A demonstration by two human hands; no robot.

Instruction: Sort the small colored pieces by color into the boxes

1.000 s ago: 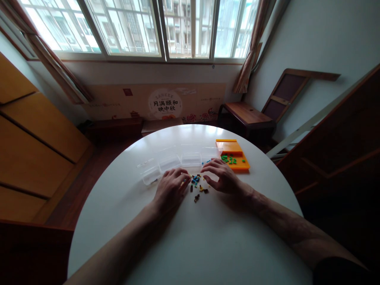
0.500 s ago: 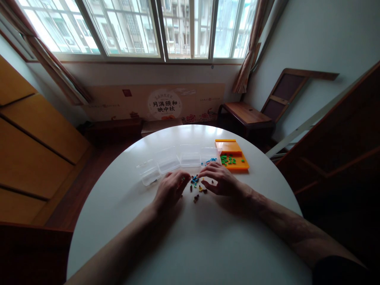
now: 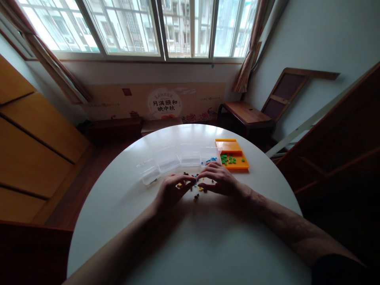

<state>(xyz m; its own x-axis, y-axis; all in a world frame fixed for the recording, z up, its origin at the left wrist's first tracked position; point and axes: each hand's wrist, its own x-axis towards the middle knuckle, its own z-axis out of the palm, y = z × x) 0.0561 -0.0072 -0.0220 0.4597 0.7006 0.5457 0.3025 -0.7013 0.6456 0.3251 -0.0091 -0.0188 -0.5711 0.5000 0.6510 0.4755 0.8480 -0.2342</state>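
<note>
White table (image 3: 192, 241), mid-frame: some greens (image 3: 228, 160), blues (image 3: 211, 160) contained, mixed pile (image 3: 201, 189) remaining. Left hand (image 3: 170, 190) pinched, right hand (image 3: 219, 179) narrowly parted; contents I can't tell.

Readable text: all on tan printed panel (image 3: 139, 102) below window (image 3: 130, 29). White round emblem (image 3: 165, 103) at panel's middle, dark Chinese characters (image 3: 165, 105) in 2 rows: top row 4 characters, "月满颐和"; bottom row 3 characters, "映中秋". Arc of pale Latin capitals (image 3: 164, 95) above them, same emblem: seems to end "KEE", first letters too blurred to be sure. Small text line (image 3: 103, 105) left of emblem, 1 more line (image 3: 210, 98) right: both too small to read. Dark red square (image 3: 127, 92), upper left: marking illegible.
</note>
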